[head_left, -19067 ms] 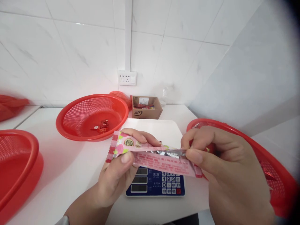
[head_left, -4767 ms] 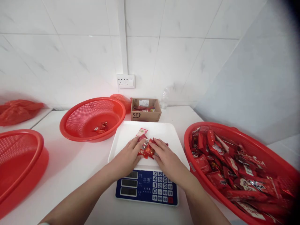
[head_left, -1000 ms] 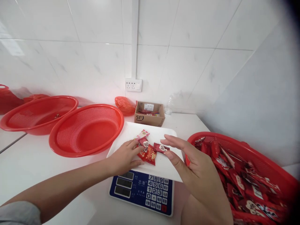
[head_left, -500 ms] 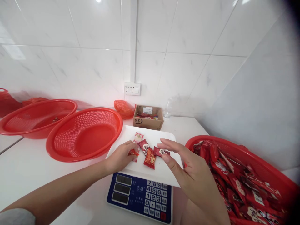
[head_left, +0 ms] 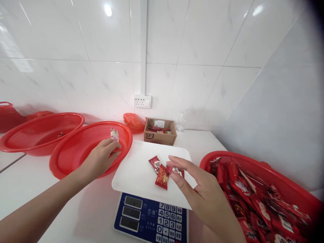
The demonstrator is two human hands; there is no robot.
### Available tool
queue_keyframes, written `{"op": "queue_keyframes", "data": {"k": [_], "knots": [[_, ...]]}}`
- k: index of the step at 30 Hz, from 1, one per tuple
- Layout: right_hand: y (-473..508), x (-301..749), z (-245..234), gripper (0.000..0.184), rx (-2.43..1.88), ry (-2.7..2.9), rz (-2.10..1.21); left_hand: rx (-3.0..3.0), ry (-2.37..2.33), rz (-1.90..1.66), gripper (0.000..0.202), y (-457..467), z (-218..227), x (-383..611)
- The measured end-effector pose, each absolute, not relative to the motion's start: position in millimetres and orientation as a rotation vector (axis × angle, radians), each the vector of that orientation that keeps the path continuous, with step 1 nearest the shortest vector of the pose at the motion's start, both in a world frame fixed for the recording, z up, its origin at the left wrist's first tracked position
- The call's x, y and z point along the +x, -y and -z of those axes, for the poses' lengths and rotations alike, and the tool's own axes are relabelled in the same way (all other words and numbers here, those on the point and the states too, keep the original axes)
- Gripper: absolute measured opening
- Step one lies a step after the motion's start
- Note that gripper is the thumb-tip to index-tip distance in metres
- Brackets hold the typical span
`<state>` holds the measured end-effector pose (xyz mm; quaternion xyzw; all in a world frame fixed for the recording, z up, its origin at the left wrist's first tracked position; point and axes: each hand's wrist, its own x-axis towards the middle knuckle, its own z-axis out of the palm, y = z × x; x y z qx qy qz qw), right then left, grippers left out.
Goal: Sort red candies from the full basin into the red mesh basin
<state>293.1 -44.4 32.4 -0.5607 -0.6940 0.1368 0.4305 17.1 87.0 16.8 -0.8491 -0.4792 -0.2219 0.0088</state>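
My left hand (head_left: 100, 157) is over the near red colander (head_left: 57, 158), fingers closed on a small pink-and-white candy packet (head_left: 114, 135) that sticks up above them. A bit of red shows under these fingers, too hidden to name. On the white pan (head_left: 134, 180) of a digital scale (head_left: 141, 217) lie a dark red packet (head_left: 154, 162), an orange-red packet (head_left: 162, 179) and another dark red packet (head_left: 178, 171). My right hand (head_left: 206, 190) hovers at the pan's right side, thumb and fingers apart around that last packet.
A red basket (head_left: 255, 157) full of red packets stands at the right. Another red colander (head_left: 15, 141) is at the far left. Behind the scale are a cardboard box (head_left: 160, 137) with packets, a red plastic bag (head_left: 133, 123) and a clear bottle (head_left: 180, 122) against the tiled wall.
My left hand has moved left from the pan to above the colander, taking the pink-and-white packet off the pan. My right hand stays beside the dark red packet.
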Motion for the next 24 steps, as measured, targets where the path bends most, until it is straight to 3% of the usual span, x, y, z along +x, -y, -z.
{"op": "queue_keyframes", "data": {"k": [4,9,16,19,24], "knots": [[44,292,-32,0.032,-1.385,1.71,-0.372,-2.626,1.475,0.465,0.036,-96,2,13],[43,293,-32,0.032,-1.391,1.734,-0.372,-3.035,1.319,0.31,0.063,-80,28,56],[45,298,-31,0.032,-1.366,1.786,-0.318,-3.381,1.147,-0.022,0.096,-79,29,138],[46,299,-30,0.033,-1.372,1.815,-0.306,-3.423,0.98,-0.032,0.095,-82,33,158],[44,298,-29,0.032,-1.353,1.804,-0.285,-3.356,0.729,0.259,0.056,-78,43,180]]}}
